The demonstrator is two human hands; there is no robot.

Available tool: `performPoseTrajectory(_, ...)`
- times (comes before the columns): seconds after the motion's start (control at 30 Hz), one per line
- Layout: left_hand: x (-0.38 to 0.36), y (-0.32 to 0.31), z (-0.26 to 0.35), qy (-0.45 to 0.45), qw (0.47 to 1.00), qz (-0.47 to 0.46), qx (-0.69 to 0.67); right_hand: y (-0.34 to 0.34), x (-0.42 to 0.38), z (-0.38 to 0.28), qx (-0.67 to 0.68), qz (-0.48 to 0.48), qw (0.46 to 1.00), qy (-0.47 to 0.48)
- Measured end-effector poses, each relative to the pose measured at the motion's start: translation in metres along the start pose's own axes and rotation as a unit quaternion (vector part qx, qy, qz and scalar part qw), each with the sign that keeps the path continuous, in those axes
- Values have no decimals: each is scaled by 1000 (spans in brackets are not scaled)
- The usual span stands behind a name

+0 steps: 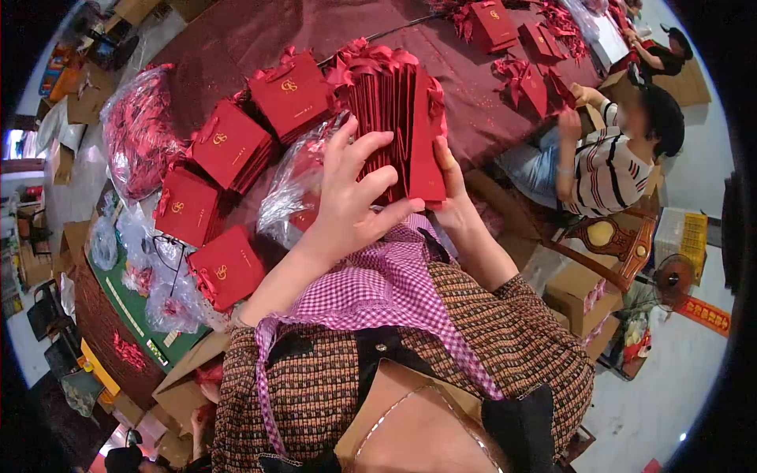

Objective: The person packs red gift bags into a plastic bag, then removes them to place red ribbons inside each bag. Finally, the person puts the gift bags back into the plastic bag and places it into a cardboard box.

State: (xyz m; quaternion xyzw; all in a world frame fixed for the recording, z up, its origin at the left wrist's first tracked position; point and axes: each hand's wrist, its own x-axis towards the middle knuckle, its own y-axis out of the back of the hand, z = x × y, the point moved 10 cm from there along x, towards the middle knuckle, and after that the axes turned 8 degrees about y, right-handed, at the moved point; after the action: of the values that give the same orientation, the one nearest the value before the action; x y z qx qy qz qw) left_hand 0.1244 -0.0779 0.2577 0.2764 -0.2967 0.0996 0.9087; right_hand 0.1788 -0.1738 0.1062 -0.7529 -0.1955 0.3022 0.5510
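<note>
Red bag stack (400, 126) points lengthwise away, ribbons (374, 59) at its far end, right hand (455, 197) gripping its right side, left hand (347, 189) spread over its left.

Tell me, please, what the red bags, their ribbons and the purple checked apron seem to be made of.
Red bags: probably stiff paper or card, fairly matte, given the flat faces and crisp edges.
Ribbons: likely satin-like fabric, softly shiny in loose loops.
Purple checked apron: woven cloth, perhaps cotton, judging by its soft wrinkles; the fibre is unclear.
</note>
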Motion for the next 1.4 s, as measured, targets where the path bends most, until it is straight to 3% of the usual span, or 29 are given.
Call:
performPoseTrajectory(0.17,-7,0,-6,0,1000,23,-12,-3,0,-2,31,-24,999,-12)
performPoseTrajectory(0.27,-6,-3,-14,31,999,-1,-11,5,-2,-10,-37,6,999,10)
performPoseTrajectory(0.33,-3,-1,-30,126,987,-17,-94,12,-6,-24,-128,52,989,56)
performPoseTrajectory(0.37,-4,2,-46,159,971,-5,-180,27,-3,-25,-114,64,990,47)
performPoseTrajectory(0.4,-2,0,-56,249,903,2,-351,33,0,-29,-111,66,991,46)
performPoseTrajectory(0.43,-3,3,-67,305,860,21,-407,39,3,-34,-133,69,987,51)
performPoseTrajectory(0.5,-10,-10,-106,434,795,-21,-424,35,3,-43,-182,71,978,74)
performPoseTrajectory(0.53,-6,-9,-105,416,819,-38,-393,31,5,-45,-182,70,978,71)
performPoseTrajectory(0.6,-5,-26,-95,442,815,-214,-307,6,11,-58,-375,-15,918,127)
performPoseTrajectory(0.67,-14,-36,-102,463,805,-210,-306,0,8,-60,-406,-17,904,130)
performPoseTrajectory(0.73,-23,-52,-109,461,746,-149,-457,-8,4,-64,-511,-46,845,153)
performPoseTrajectory(0.77,-39,-57,-120,518,732,-172,-409,-12,-2,-61,-506,-49,850,139)
performPoseTrajectory(0.83,-43,-49,-119,493,774,-94,-387,-11,-10,-50,-508,-53,853,107)
performPoseTrajectory(0.93,-70,-54,-120,472,803,-82,-355,6,-29,-36,-499,-43,862,83)
performPoseTrajectory(0.97,-80,-61,-117,499,766,-104,-392,24,-33,-35,-532,-42,842,78)
performPoseTrajectory(1.03,-94,-60,-106,537,734,-60,-412,41,-43,-29,-540,-3,841,41)
performPoseTrajectory(1.07,-105,-67,-111,508,749,-71,-418,42,-47,-25,-537,-10,843,27)
performPoseTrajectory(1.13,-121,-68,-110,540,741,-37,-397,46,-56,-22,-517,16,855,29)
performPoseTrajectory(1.23,-127,-66,-115,508,804,-16,-310,51,-62,-20,-529,33,847,38)
performPoseTrajectory(1.27,-131,-72,-117,496,802,-9,-333,53,-64,-20,-540,21,841,31)
performPoseTrajectory(1.37,-128,-67,-119,461,868,-42,-179,63,-69,-17,-535,65,843,-4)
performPoseTrajectory(1.4,-125,-70,-120,481,846,-50,-224,54,-68,-18,-529,94,844,-4)
